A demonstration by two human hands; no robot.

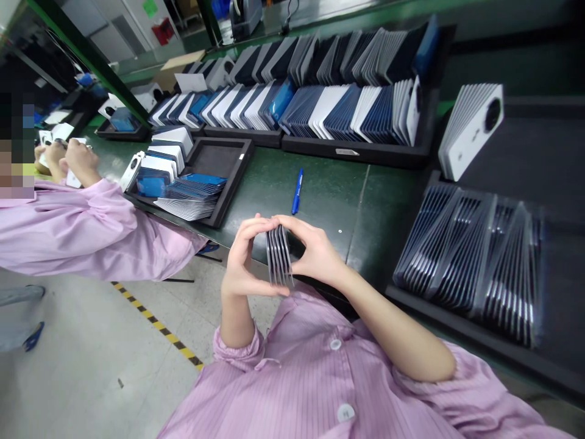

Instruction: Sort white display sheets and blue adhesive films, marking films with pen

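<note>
Between my two hands, close to my body, a small stack of thin panels (279,256) is held edge-up, with narrow gaps between the panels. My left hand (244,259) grips the stack from the left, fingers over the top and thumb near the bottom. From the right, my right hand (317,250) holds the same stack with fingers on the top edge and thumb lower down. A blue pen (297,191) lies on the green table (333,201) beyond my hands. Several clear-looking panels (470,262) stand in a black tray (498,341) at the right.
White plates (473,131) with a black circle lean behind those panels. Long black trays (356,152) of white, blue and grey panels line the back. A smaller tray (233,189) holds fanned panels at the left, beside a co-worker's pink sleeve (91,231).
</note>
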